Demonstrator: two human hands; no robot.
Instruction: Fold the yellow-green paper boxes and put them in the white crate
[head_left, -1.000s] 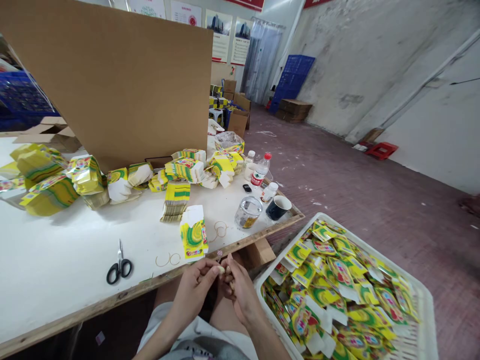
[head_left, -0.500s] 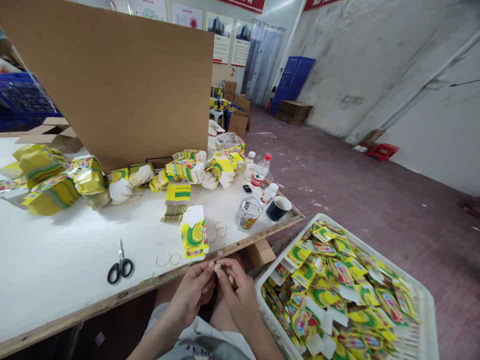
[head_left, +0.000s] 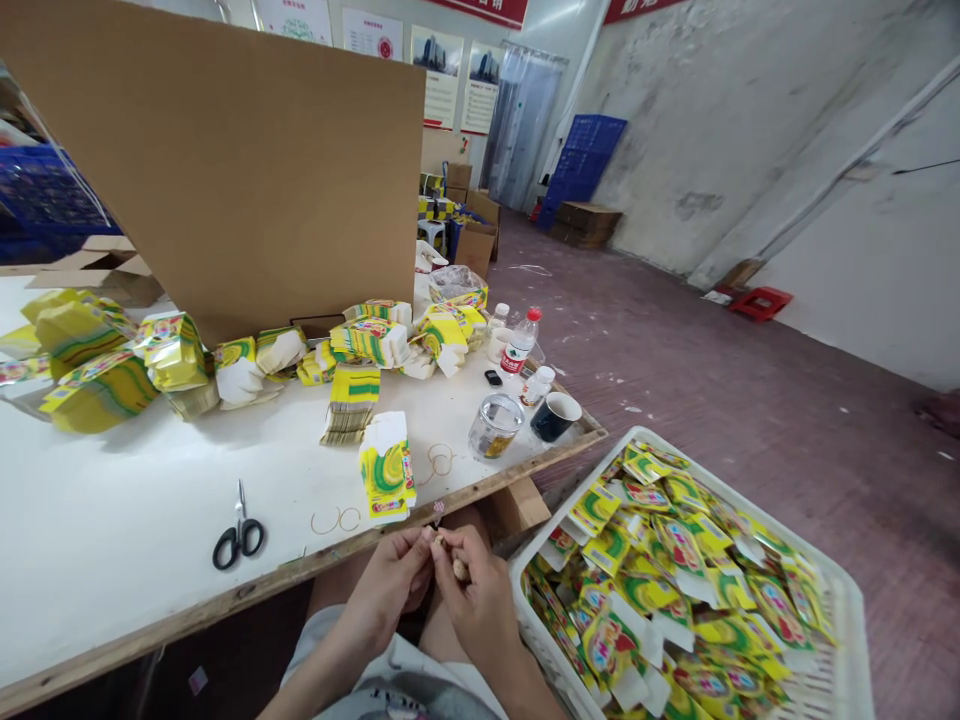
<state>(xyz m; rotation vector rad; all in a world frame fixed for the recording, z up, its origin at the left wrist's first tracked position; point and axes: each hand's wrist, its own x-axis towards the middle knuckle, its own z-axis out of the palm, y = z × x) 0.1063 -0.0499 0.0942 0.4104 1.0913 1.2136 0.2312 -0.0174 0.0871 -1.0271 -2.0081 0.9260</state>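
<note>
My left hand (head_left: pixel 396 578) and my right hand (head_left: pixel 474 582) meet over my lap, just off the table's front edge. Their fingertips pinch together on a small tan, knobbly piece (head_left: pixel 439 540) that looks like a peanut. A second tan lump (head_left: pixel 460 570) shows between the curled fingers of my right hand. Fingers partly hide both pieces. Beyond my hands, a stack of flat yellow-green cartons (head_left: pixel 388 468) lies near the table edge. Black-handled scissors (head_left: pixel 239 538) rest on the white table (head_left: pixel 150 510) to the left.
On my right stands a white plastic crate (head_left: pixel 851 600) full of yellow cartons. A clear jar (head_left: pixel 496 428), a dark mug (head_left: pixel 556 416) and a red-capped bottle (head_left: pixel 520 342) stand at the table's right end. Behind the carton bundles (head_left: pixel 371 340) rises a large cardboard sheet (head_left: pixel 285 170).
My fingers have shifted slightly around the small tan piece. The lump in my right hand shows more clearly now. Things on the table have not moved.
</note>
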